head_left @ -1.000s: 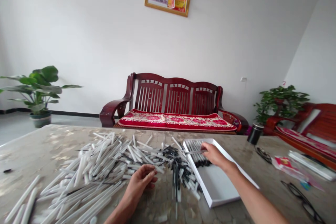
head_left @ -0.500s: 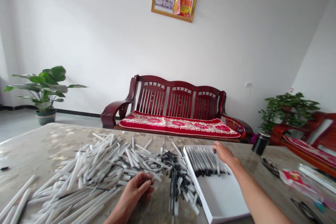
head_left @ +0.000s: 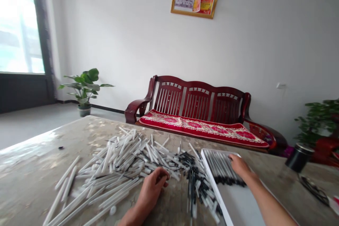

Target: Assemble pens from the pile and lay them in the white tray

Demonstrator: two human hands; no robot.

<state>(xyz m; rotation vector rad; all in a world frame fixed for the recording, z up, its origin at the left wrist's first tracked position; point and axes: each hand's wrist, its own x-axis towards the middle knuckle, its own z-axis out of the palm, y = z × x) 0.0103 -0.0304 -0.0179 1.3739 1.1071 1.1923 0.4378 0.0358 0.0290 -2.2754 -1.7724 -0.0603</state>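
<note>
The left hand [head_left: 153,189] pinches at the pens [head_left: 124,162] heaped on the worktop [head_left: 53,148]; whether it grips one is unclear. The right hand [head_left: 239,166] lies loose on the pens in the tray [head_left: 238,204]. They look light, stiff and smooth: best taken mid-barrel.

Pen laid down, view swung left

Right hand [head_left: 239,166] now flat on the row of pens [head_left: 221,169] in the white box [head_left: 238,204], no longer holding a single pen as a second ago. Window [head_left: 19,24] newly in sight at 10 o'clock; glasses gone from view at 4 o'clock.

Red bench [head_left: 201,113], 2 plants [head_left: 84,88], black jar [head_left: 296,157].
</note>
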